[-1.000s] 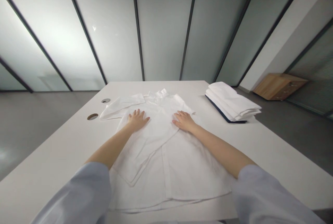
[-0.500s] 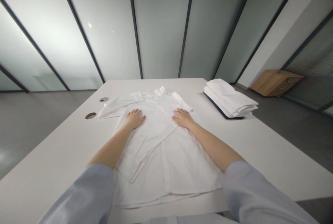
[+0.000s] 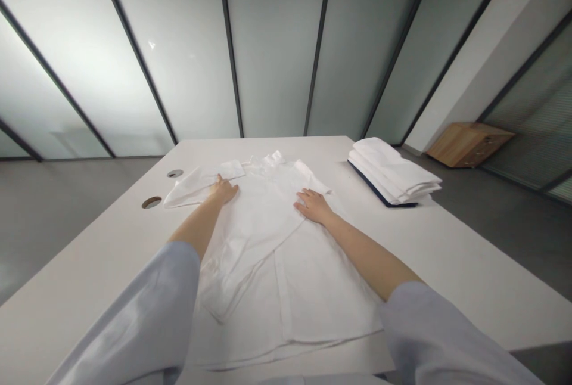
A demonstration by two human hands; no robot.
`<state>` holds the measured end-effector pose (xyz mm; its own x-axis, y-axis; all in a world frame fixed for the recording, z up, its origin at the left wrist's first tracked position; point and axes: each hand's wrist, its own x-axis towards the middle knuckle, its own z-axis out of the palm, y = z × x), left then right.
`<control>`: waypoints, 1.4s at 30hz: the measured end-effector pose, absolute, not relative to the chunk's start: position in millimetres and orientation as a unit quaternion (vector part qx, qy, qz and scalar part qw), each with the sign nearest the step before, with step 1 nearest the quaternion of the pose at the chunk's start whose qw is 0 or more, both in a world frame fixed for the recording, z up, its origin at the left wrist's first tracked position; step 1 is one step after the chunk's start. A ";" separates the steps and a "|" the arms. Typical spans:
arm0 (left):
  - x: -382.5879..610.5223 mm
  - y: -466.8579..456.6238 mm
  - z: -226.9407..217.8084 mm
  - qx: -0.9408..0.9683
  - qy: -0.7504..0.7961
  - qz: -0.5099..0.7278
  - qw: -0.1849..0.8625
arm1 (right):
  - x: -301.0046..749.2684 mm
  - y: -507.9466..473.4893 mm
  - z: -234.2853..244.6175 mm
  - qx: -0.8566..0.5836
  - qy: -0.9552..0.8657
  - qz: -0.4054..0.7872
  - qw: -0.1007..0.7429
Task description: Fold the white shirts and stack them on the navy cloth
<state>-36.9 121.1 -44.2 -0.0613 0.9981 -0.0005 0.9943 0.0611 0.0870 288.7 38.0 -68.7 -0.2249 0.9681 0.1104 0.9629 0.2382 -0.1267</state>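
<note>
A white button-front shirt lies flat on the white table, its collar at the far end and its front folded over in overlapping layers. My left hand rests at the far left of the shirt, where the shoulder meets a flattened sleeve. Its fingers are drawn together against the cloth. I cannot tell whether they pinch it. My right hand lies flat on the shirt's right chest, below the collar, and holds nothing.
A stack of folded white cloth sits on a dark navy board at the table's far right. Two round grommet holes are in the table's left side. A low wooden cabinet stands on the grey floor beyond.
My left hand has slid away and to the left, toward the sleeve, and its fingers have drawn together. My right hand has stayed in place on the shirt.
</note>
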 end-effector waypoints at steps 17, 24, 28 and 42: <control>42.2 55.4 -46.2 0.918 0.346 0.188 0.041 | 282.8 53.7 -61.0 -0.563 -0.516 0.471 0.442; 49.0 33.9 -65.1 0.926 0.352 0.132 0.031 | 266.7 55.0 -52.3 -0.590 -0.529 0.465 0.395; 49.3 30.6 -63.9 0.923 0.360 0.132 0.021 | 254.3 62.5 -45.1 -0.605 -0.579 0.441 0.322; 31.3 40.9 -46.0 0.868 0.454 0.181 -0.090 | 335.3 20.5 -28.0 -0.544 -0.464 0.435 0.547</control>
